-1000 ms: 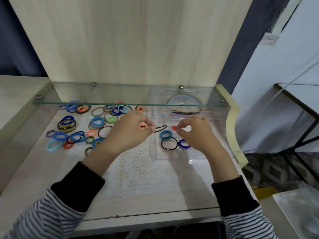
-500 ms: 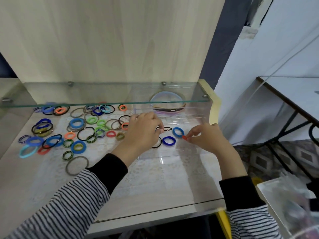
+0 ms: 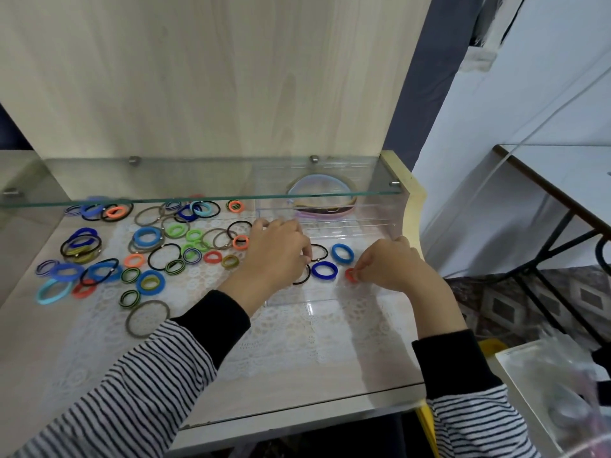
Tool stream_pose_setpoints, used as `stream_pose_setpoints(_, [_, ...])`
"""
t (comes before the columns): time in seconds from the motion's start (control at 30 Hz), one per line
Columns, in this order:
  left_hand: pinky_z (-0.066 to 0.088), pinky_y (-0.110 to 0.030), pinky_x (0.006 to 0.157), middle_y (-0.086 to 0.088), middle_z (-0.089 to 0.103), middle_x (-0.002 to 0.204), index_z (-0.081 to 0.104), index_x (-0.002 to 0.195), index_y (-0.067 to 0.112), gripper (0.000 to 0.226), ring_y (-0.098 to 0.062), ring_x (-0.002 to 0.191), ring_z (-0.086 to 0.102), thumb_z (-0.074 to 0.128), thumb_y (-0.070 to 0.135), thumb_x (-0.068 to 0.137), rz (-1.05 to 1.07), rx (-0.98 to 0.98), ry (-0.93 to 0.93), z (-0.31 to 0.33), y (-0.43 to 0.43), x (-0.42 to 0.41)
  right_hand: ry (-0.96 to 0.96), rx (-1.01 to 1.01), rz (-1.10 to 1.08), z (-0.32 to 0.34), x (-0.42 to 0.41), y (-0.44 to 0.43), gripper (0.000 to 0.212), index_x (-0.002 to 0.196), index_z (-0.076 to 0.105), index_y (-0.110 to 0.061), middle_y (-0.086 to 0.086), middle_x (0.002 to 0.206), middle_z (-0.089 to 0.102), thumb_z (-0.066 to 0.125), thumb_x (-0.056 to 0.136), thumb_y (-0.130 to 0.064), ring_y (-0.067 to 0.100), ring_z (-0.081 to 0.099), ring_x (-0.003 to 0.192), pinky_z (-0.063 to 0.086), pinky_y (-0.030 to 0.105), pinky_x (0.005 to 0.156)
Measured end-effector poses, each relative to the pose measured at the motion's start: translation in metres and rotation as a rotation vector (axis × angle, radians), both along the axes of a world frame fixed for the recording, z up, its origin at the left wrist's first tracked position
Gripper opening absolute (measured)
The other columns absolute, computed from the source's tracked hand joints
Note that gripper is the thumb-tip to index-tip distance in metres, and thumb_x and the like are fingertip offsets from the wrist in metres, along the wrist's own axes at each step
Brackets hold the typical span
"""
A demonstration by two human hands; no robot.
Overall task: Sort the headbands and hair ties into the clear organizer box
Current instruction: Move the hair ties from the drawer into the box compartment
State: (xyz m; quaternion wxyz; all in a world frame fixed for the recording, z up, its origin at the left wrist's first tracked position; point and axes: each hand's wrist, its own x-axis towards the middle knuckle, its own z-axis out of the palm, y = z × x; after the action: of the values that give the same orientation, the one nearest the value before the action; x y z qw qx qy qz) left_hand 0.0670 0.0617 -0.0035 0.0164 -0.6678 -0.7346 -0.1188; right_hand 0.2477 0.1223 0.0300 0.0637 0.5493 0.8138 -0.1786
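The clear organizer box [image 3: 330, 297] sits at the right of the desk under a glass shelf. Inside lie two blue hair ties [image 3: 324, 270], thin black ties [image 3: 319, 252] and, at the back, several headbands [image 3: 320, 193]. My right hand [image 3: 390, 264] pinches a small red hair tie [image 3: 350, 274] low inside the box's front right. My left hand [image 3: 277, 251] hovers curled over the box's left part; whether it holds anything is hidden. Many coloured hair ties [image 3: 145, 252] lie scattered on the lace mat to the left.
A glass shelf [image 3: 198, 180] spans the desk just above the box and ties. A wooden back panel [image 3: 211, 77] rises behind. The desk's front edge [image 3: 297, 414] is near my sleeves. A second table [image 3: 562, 173] and a plastic bag [image 3: 562, 391] are at right.
My right hand has carried the red tie from the middle of the box down to its front right. My left hand moved over the box; its orange tie is no longer visible. The camera turned right.
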Motion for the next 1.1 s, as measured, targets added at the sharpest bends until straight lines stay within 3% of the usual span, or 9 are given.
stream_pose_setpoints(0.13, [0.024, -0.040, 0.110, 0.015, 0.059, 0.120, 0.070, 0.106, 0.037, 0.019, -0.011, 0.116, 0.050, 0.056, 0.041, 0.094, -0.006, 0.002, -0.048, 0.000, -0.003, -0.004, 0.036, 0.099, 0.000, 0.001, -0.005, -0.004, 0.022, 0.105, 0.071, -0.027, 0.000, 0.108, 0.060, 0.059, 0.089, -0.037, 0.028, 0.035, 0.120, 0.031, 0.035, 0.095])
stream_pose_setpoints(0.23, [0.030, -0.038, 0.104, 0.015, 0.061, 0.121, 0.065, 0.114, 0.038, 0.024, -0.011, 0.112, 0.056, 0.050, 0.043, 0.095, 0.009, 0.137, -0.094, -0.003, -0.012, -0.010, 0.157, 0.208, 0.073, -0.004, -0.016, -0.010, 0.021, 0.098, 0.070, -0.031, -0.002, 0.106, 0.063, 0.052, 0.090, -0.035, 0.028, 0.046, 0.113, 0.035, 0.035, 0.095])
stream_pose_setpoints(0.33, [0.040, -0.036, 0.089, 0.014, 0.065, 0.109, 0.065, 0.105, 0.036, 0.021, -0.014, 0.098, 0.062, 0.049, 0.038, 0.092, 0.065, 0.308, -0.147, -0.008, -0.027, -0.022, 0.270, 0.267, 0.114, -0.008, -0.036, -0.020, 0.020, 0.096, 0.070, -0.030, -0.001, 0.102, 0.064, 0.052, 0.087, -0.032, 0.027, 0.051, 0.103, 0.043, 0.037, 0.088])
stream_pose_setpoints(0.47, [0.045, -0.035, 0.075, 0.010, 0.064, 0.091, 0.059, 0.092, 0.028, 0.014, -0.019, 0.079, 0.062, 0.047, 0.033, 0.085, 0.179, 0.408, -0.149, -0.013, -0.046, -0.045, 0.387, 0.331, 0.151, -0.010, -0.069, -0.040, 0.021, 0.103, 0.069, -0.027, -0.001, 0.107, 0.063, 0.054, 0.088, -0.030, 0.026, 0.050, 0.105, 0.043, 0.038, 0.087])
stream_pose_setpoints(0.6, [0.043, -0.039, 0.079, 0.003, 0.062, 0.092, 0.058, 0.091, 0.026, 0.008, -0.024, 0.085, 0.061, 0.057, 0.030, 0.084, 0.368, 0.377, -0.123, -0.021, -0.064, -0.074, 0.499, 0.456, 0.204, -0.018, -0.107, -0.061, 0.023, 0.106, 0.069, -0.020, 0.003, 0.108, 0.061, 0.059, 0.086, -0.027, 0.027, 0.049, 0.105, 0.043, 0.041, 0.088])
stream_pose_setpoints(0.73, [0.035, -0.043, 0.096, 0.000, 0.059, 0.105, 0.062, 0.094, 0.029, 0.016, -0.025, 0.105, 0.055, 0.064, 0.038, 0.081, 0.524, 0.205, -0.063, -0.028, -0.081, -0.100, 0.330, 0.574, 0.309, -0.032, -0.137, -0.070, 0.024, 0.104, 0.071, -0.023, 0.003, 0.106, 0.059, 0.062, 0.082, -0.027, 0.029, 0.047, 0.104, 0.036, 0.039, 0.084])
stream_pose_setpoints(0.87, [0.031, -0.045, 0.100, 0.003, 0.056, 0.112, 0.067, 0.095, 0.035, 0.018, -0.022, 0.113, 0.051, 0.065, 0.047, 0.081, 0.539, 0.114, -0.014, -0.032, -0.091, -0.115, 0.137, 0.644, 0.320, -0.036, -0.158, -0.074, 0.012, 0.079, 0.073, -0.024, 0.003, 0.090, 0.058, 0.071, 0.068, -0.021, 0.028, 0.047, 0.090, 0.038, 0.038, 0.075])
stream_pose_setpoints(1.0, [0.028, -0.046, 0.105, 0.005, 0.055, 0.119, 0.069, 0.101, 0.041, 0.020, -0.020, 0.120, 0.047, 0.062, 0.051, 0.085, 0.519, 0.087, -0.013, -0.032, -0.094, -0.121, 0.096, 0.616, 0.419, -0.040, -0.164, -0.071, 0.021, 0.102, 0.069, -0.023, 0.005, 0.110, 0.051, 0.056, 0.086, -0.019, 0.030, 0.037, 0.106, 0.031, 0.040, 0.087])
stream_pose_setpoints(1.1, [0.026, -0.047, 0.107, 0.009, 0.055, 0.121, 0.069, 0.104, 0.043, 0.020, -0.018, 0.122, 0.045, 0.060, 0.052, 0.088, 0.505, 0.064, 0.005, -0.030, -0.094, -0.122, 0.079, 0.614, 0.419, -0.040, -0.166, -0.071, 0.020, 0.104, 0.069, -0.025, 0.005, 0.112, 0.052, 0.058, 0.087, -0.023, 0.029, 0.036, 0.108, 0.031, 0.040, 0.089])
